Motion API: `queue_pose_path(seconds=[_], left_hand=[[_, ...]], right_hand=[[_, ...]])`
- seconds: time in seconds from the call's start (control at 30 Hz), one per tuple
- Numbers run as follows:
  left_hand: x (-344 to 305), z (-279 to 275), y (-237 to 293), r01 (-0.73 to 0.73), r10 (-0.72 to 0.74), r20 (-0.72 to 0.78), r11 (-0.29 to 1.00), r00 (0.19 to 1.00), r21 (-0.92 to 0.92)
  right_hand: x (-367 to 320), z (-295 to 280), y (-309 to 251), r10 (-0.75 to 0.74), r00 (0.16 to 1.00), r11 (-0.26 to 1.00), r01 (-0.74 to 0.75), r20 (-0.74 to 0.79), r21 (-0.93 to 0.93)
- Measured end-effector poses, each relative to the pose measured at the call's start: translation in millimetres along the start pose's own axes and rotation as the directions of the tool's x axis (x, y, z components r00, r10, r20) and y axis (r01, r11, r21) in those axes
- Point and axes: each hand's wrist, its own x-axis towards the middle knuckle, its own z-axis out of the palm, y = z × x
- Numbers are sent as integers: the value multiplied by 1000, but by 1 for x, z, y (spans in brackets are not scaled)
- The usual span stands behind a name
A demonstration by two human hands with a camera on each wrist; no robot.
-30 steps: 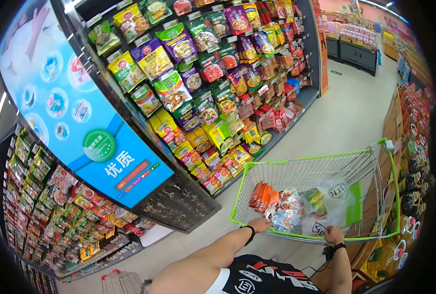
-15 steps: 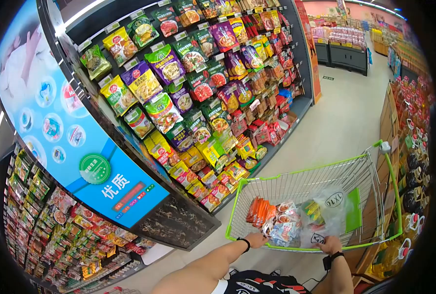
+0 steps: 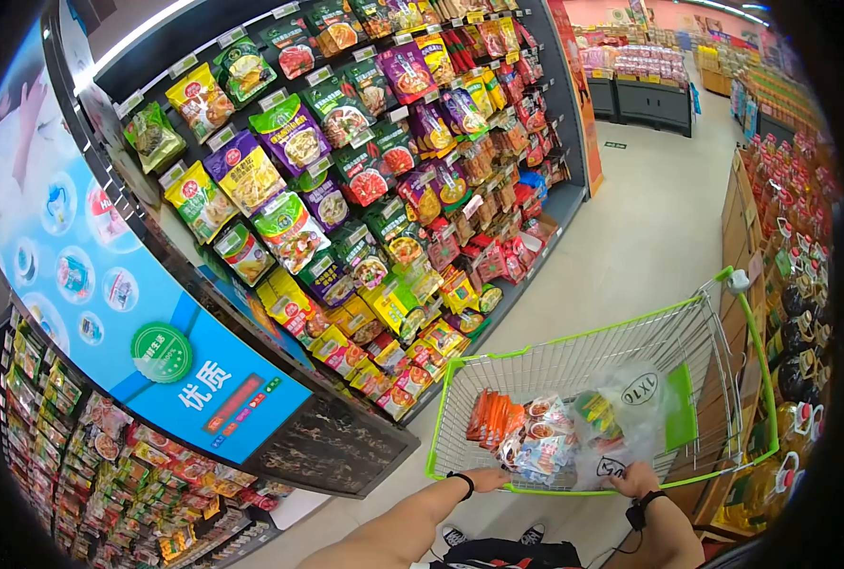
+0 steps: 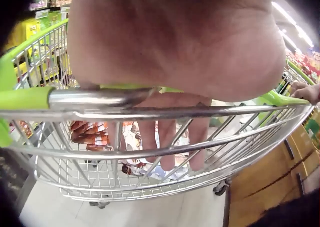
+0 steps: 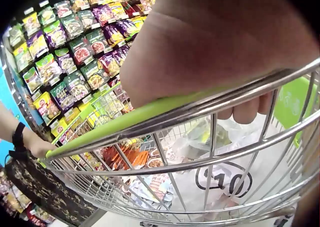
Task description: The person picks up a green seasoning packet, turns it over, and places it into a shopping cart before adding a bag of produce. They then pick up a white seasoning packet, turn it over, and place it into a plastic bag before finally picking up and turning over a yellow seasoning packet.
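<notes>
Along the near rim of the shopping cart [image 5: 111,125], I'm resting both hands, well apart from each other. I'm stretching the left arm out from the bottom of the head view, and the left hand [image 3: 484,480] is lying palm-down over the rim. Its fingers are hanging inside the wire wall, pretty straight and a bit spread, so that one's draping rather than clamping. Thumb's hidden, so I can't tell what it's doing.

I'm angling the right forearm up more steeply from the lower right. The right hand [image 3: 636,480] is curling over the same rim, fingertips poking out just below it on the inside, so that one's clamped on the cart.

Inside, orange packets [image 3: 495,417] are lying toward the left end, mixed small packets [image 3: 541,441] are sitting right beside them, and a clear plastic bag [image 3: 642,394] is slumping near the right hand; can't tell if they're touching. Yellow bottles [image 3: 754,495] are standing off to the right.
</notes>
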Motion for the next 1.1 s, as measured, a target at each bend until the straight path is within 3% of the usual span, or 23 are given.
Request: queue_pose_path(seconds=[0.1, 0.2, 0.27, 0.33, 0.37, 0.47, 0.6, 0.8, 0.9, 1.1], left_hand=[[15, 6, -12, 91, -89, 48, 995, 995, -32], [25, 23, -32, -37, 36, -38, 999, 999, -16], [33, 29, -43, -16, 10, -69, 996, 998, -86], [32, 30, -43, 74, -79, -27, 984, 997, -160], [32, 33, -44, 34, -49, -89, 986, 995, -164], [20, 21, -28, 53, -69, -35, 938, 997, -342], [30, 36, -46, -49, 11, -147, 966, 989, -254], [25, 34, -42, -16, -29, -163, 962, 986, -273], [18, 22, -30, 75, -93, -53, 956, 994, -283], [15, 27, -34, 13, -55, -122, 946, 991, -322]], right_hand=[[-5, 4, -4, 5, 997, 999, -8, -78, -39], [-13, 0, -8, 66, 995, 996, -70, -76, -53], [-17, -12, -14, 93, 992, 994, -98, -89, -55], [-7, -8, -10, 108, 993, 993, -110, -50, -45], [-5, -6, -7, 132, 991, 991, -132, -14, -20], [-3, -1, -1, 165, 985, 986, -165, 52, -9], [-9, -3, -7, 157, 988, 988, -158, 5, 5], [-11, -6, -13, 174, 984, 985, -174, -23, -6], [-15, -9, -17, 179, 984, 984, -179, -24, -3], [-17, -6, -20, 170, 983, 985, -171, -62, 2]])
